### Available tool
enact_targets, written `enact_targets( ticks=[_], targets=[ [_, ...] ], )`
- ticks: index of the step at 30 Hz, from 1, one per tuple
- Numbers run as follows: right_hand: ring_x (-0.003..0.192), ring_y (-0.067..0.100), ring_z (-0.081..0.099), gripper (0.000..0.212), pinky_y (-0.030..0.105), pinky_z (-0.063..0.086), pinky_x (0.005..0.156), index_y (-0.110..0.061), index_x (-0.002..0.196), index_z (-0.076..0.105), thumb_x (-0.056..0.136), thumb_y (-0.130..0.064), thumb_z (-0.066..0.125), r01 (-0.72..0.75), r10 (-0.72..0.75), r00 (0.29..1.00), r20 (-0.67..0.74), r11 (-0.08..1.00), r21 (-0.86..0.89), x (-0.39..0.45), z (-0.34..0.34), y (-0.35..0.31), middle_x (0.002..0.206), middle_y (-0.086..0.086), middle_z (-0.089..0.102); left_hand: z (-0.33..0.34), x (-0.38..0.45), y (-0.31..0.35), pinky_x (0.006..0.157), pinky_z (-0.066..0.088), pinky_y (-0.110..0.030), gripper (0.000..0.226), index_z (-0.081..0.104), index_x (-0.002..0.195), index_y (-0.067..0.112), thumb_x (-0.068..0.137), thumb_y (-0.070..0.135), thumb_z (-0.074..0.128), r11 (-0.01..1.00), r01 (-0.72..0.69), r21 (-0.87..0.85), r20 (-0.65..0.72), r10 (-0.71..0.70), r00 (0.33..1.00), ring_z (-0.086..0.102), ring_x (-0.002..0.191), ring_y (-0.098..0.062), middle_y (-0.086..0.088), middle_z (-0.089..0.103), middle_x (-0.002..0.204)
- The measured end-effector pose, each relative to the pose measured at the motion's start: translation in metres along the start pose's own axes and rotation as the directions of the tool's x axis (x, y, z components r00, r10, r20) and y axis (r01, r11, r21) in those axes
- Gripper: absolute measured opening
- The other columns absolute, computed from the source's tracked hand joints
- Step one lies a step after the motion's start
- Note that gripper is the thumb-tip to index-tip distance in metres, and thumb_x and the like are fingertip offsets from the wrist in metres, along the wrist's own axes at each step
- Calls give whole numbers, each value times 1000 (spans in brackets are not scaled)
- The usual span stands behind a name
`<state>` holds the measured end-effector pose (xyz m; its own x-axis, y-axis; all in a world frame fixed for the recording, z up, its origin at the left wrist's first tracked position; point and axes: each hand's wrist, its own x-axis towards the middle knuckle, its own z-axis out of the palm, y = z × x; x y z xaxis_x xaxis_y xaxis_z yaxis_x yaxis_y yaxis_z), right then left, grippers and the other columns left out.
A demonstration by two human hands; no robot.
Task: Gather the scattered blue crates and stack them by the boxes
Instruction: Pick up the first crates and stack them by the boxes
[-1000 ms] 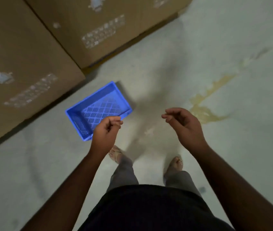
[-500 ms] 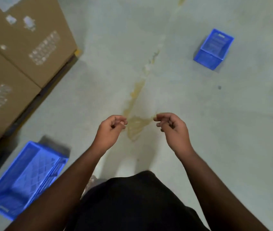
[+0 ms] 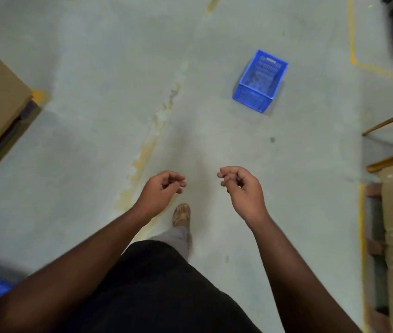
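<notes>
Blue crate (image 3: 260, 80) is lying ahead; left hand (image 3: 160, 192) and right hand (image 3: 242, 188) are hanging loosely curled (holding nothing), needing an approach.

1. Grey concrete floor (image 3: 82, 68) filled most of the view.
2. A worn yellowish stain (image 3: 152, 131) ran from far centre toward the near left.
3. A yellow painted line (image 3: 352, 39) ran along the far right, then bent right.
4. Another yellow line (image 3: 362, 224) edged the near right side.
5. Wooden bars (image 3: 392, 140) lay at the right edge, partly out of frame.
6. A small dark spot (image 3: 272, 140) sat on the floor, right of centre.
7. A sandalled foot (image 3: 182, 213) and grey trouser leg (image 3: 175, 239) showed near centre.
</notes>
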<state>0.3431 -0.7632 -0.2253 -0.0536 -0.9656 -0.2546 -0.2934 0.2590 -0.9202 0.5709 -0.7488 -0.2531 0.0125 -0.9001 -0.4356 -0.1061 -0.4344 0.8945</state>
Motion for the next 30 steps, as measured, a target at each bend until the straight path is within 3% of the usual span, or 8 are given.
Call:
enact_targets(
  ticks=[3,7,13,17,21,26,30],
  targets=[
    [92,22,71,30,37,54,85,-32,99,71,94,-8,54,-29,28,998,-60,999,-16,46,-40,1,100,-6,77,35,60,34,73,52,-15,19,70,111,6,98,2,57,1000,9,16,46,-10,999,72,87,-21,-11,77,102],
    [83,7,66,31,21,53,76,-28,113,68,95,-6,56,-28,17,995,-94,993,-112,121,-95,-8,108,-12,73,97,144,96,71,52,-16,18,69,111,6,97,3,57,999,22,39,126,-27,992,70,83,-17,-10,77,101],
    [86,4,66,26,16,51,75,-24,112,71,95,-9,58,-24,10,992,-127,993,-111,252,-183,-14,110,-17,72,202,277,171,75,52,-23,15,70,105,11,95,5,61,999,32,30,146,-36,989,69,78,-15,-10,77,99],
    [83,10,69,22,27,55,75,-30,101,73,95,-14,59,-20,5,992,-122,992,-121,359,-276,-1,98,-22,73,277,364,205,72,53,-20,17,69,106,6,98,1,55,999,23,-25,84,-20,996,68,79,-19,-10,76,94],
    [85,11,70,17,31,56,85,-28,100,73,91,-25,59,-10,-7,986,-164,995,-104,475,-357,-2,96,-14,76,345,441,244,68,54,-16,18,67,108,2,99,-1,52,999,24,-39,1,-24,1000,67,79,-22,-12,74,93],
    [99,4,66,17,23,48,87,-25,103,76,92,-22,63,37,-66,994,-90,957,-288,598,-420,-23,103,-14,75,417,525,303,72,54,-22,19,67,111,2,100,1,52,994,73,-84,-75,-79,994,67,79,-20,-12,74,95],
    [99,1,63,18,17,46,86,-27,103,75,92,-22,62,54,-57,998,-1,949,-310,707,-453,-32,102,-17,73,464,610,331,69,55,-19,18,67,112,1,99,3,54,976,139,-167,-131,-161,978,69,76,-18,-13,75,96]
  ],
)
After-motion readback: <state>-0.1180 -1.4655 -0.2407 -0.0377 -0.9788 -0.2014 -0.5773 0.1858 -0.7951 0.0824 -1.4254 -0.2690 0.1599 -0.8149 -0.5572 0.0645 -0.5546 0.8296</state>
